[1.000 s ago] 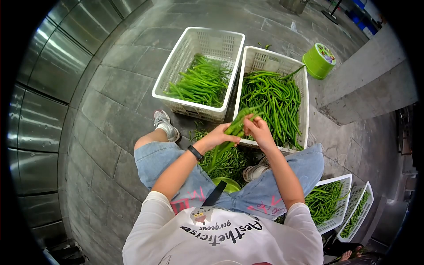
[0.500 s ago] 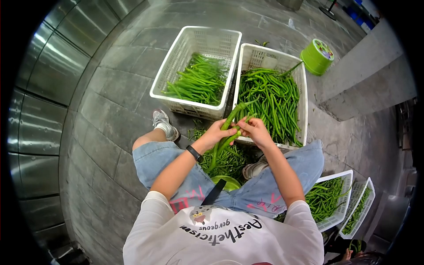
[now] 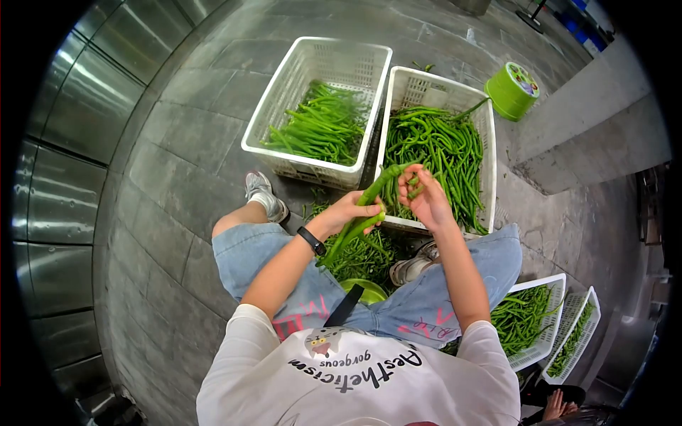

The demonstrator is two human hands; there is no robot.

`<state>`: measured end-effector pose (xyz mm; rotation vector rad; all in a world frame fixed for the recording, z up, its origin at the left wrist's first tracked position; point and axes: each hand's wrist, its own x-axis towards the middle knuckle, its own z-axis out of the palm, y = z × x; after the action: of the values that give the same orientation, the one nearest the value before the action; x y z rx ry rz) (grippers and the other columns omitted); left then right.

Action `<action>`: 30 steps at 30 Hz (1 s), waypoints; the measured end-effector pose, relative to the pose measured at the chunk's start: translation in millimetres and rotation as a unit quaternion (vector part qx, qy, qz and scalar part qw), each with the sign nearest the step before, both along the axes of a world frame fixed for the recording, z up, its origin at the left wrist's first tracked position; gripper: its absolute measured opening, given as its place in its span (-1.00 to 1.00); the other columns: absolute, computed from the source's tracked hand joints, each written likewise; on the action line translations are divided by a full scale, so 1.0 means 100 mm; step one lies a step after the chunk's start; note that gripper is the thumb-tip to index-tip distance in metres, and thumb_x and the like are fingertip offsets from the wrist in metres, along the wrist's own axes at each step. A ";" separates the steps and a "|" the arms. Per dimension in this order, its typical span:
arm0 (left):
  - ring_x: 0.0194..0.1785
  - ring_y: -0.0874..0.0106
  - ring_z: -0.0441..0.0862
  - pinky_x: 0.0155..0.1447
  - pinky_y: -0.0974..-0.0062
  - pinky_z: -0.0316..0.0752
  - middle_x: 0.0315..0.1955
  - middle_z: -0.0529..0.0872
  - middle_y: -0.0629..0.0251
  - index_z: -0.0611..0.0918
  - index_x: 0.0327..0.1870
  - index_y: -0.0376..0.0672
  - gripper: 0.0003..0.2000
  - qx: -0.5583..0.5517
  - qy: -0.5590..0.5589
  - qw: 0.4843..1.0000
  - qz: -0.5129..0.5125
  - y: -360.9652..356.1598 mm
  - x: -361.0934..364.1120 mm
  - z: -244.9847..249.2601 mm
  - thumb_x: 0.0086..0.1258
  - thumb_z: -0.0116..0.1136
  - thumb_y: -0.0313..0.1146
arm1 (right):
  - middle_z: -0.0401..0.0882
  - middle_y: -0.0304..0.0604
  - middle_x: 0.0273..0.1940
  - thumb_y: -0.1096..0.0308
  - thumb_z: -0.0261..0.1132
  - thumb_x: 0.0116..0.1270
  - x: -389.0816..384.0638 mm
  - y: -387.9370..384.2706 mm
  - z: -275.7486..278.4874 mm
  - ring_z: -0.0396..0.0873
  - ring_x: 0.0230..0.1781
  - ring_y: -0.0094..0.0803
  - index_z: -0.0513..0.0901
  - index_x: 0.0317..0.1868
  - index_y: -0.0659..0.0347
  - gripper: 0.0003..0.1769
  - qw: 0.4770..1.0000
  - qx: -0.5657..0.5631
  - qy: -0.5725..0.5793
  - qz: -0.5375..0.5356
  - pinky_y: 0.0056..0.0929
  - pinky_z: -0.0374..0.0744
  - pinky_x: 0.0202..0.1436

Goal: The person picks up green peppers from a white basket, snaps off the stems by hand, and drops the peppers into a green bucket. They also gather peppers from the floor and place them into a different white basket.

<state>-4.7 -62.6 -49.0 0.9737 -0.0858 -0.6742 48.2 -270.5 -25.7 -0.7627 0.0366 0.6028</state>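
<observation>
My left hand (image 3: 348,212) is closed around a few long green chili peppers (image 3: 374,187), which slant up and to the right above my lap. At their upper end my right hand (image 3: 430,204) has its fingers curled, with the thumb and forefinger at the stem of the longest pepper. Small green pieces, apparently stems, show between those fingers. Below my hands, a heap of green stem trimmings (image 3: 361,260) lies between my legs. Just beyond my right hand stands a white crate (image 3: 491,177) full of green chili peppers (image 3: 444,153).
Another white crate (image 3: 249,135), partly filled with peppers laid in line, stands at the left. A green stool (image 3: 508,99) is near a concrete pillar (image 3: 590,124). Two white baskets (image 3: 561,319) of peppers sit at lower right, near another person's hands (image 3: 558,406). A green rim (image 3: 368,290) shows below the trimmings.
My right hand has moved up and right, from beside my left hand to the peppers' stem end, with small green pieces now in its fingers. My left hand keeps its hold.
</observation>
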 end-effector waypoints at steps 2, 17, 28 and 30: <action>-0.56 0.49 0.51 -0.50 0.57 0.41 -0.48 0.56 0.26 0.50 -0.19 -0.26 -0.80 0.004 0.016 1.000 0.001 -0.03 -0.02 0.00 0.35 0.19 -0.33 | 0.49 -0.25 -0.38 0.26 0.18 0.41 0.02 -0.02 -0.06 0.42 -0.46 -0.55 0.47 -0.06 0.12 -0.81 0.997 -0.059 -0.057 0.013 -0.55 0.45 -0.41; -0.60 0.50 0.46 -0.55 0.60 0.36 -0.54 0.51 0.28 0.51 -0.21 -0.31 -0.76 -0.028 0.002 0.998 -0.063 -0.03 -0.07 0.10 0.36 0.15 -0.28 | 0.25 -0.36 -0.68 0.38 0.10 0.41 -0.02 0.02 -0.21 0.07 -0.74 -0.66 0.57 -0.22 0.40 -0.78 0.994 0.093 0.063 0.016 -0.67 0.10 -0.68; -0.64 0.49 0.43 -0.57 0.58 0.32 -0.58 0.51 0.22 0.49 -0.16 -0.32 -0.68 -0.086 -0.011 0.996 -0.011 0.13 -0.04 -0.04 0.35 0.15 -0.18 | 0.14 -0.37 -0.73 0.21 -0.04 0.51 0.04 -0.14 0.09 0.04 -0.75 -0.65 0.48 -0.37 0.29 -0.63 0.951 0.298 0.054 0.057 -0.65 0.05 -0.74; -0.62 0.49 0.43 -0.55 0.59 0.33 -0.56 0.51 0.21 0.50 -0.15 -0.29 -0.68 -0.088 -0.014 0.996 0.017 0.17 -0.01 -0.10 0.37 0.13 -0.16 | 0.15 -0.36 -0.72 0.17 -0.04 0.50 0.08 -0.20 0.11 0.04 -0.75 -0.64 0.45 -0.44 0.24 -0.61 0.982 0.184 0.023 0.026 -0.63 0.07 -0.72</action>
<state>-6.2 -45.5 -58.9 0.8131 -0.1511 -0.6105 56.4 -290.9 -14.5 -0.3911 -0.0522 0.6547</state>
